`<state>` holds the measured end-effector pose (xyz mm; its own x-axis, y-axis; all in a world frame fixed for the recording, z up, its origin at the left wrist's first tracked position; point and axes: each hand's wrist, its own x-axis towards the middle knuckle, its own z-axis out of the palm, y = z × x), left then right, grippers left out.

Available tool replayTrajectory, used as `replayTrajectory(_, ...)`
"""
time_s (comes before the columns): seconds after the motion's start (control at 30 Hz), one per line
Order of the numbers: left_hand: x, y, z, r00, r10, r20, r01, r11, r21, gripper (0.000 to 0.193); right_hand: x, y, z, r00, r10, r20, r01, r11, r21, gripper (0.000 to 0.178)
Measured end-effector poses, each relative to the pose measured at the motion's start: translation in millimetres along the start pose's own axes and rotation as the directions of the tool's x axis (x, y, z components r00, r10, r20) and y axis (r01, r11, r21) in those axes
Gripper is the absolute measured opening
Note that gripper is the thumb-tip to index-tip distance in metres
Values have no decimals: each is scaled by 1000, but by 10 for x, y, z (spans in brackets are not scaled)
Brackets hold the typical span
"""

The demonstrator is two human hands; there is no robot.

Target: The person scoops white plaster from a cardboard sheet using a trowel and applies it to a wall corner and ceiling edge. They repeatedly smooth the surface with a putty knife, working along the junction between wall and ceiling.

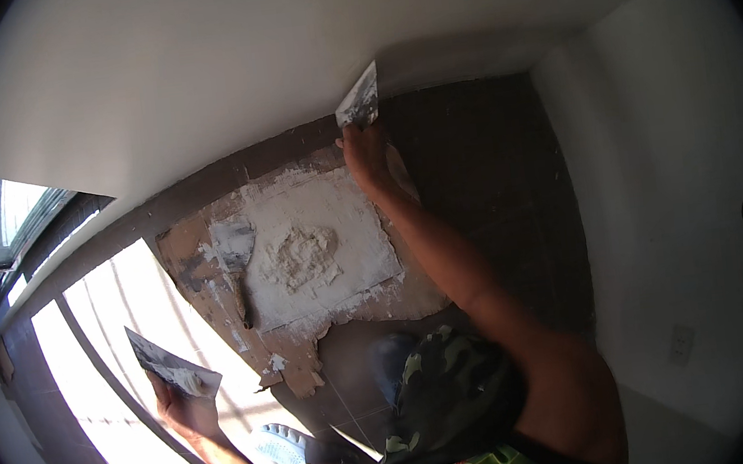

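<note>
Gripping a scraper (362, 97), the right hand (366, 153) held it at the foot of the wall (218, 67); the left hand (189, 416) grasped a second scraper (176, 368) bearing white paste (190, 381), perhaps as a ready supply. Cardboard (187, 245) beneath the white heap (299, 258) probably shielded the floor (485, 193).

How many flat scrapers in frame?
3: first scraper in the left hand; second scraper in the right hand; third scraper on the cardboard, left of the white pile. Others may be hidden.
</note>
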<state>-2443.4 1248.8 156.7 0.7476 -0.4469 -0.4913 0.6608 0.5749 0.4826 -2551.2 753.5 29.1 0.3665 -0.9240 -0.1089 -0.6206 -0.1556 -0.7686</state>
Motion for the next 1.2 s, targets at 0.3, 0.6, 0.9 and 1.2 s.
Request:
replayTrajectory(0.3,11,117,-101,1000,1,-9,-2,994,-107,34,1258,981,-1955,729,-307,-612,170,947,-272,50)
replayTrajectory(0.6,-78,-17,69,999,-34,-36,31,994,-104,32,506,57,-253,860,-257,-441,226,966,-122,61)
replayTrajectory(0.9,-102,17,6,994,-37,104,36,999,12,30,-257,-767,801,895,-277,-350,335,935,116,70)
replayTrajectory(1.2,-227,223,-58,991,-50,125,88,945,-316,34,584,524,-1123,831,187,-524,-234,972,-24,40)
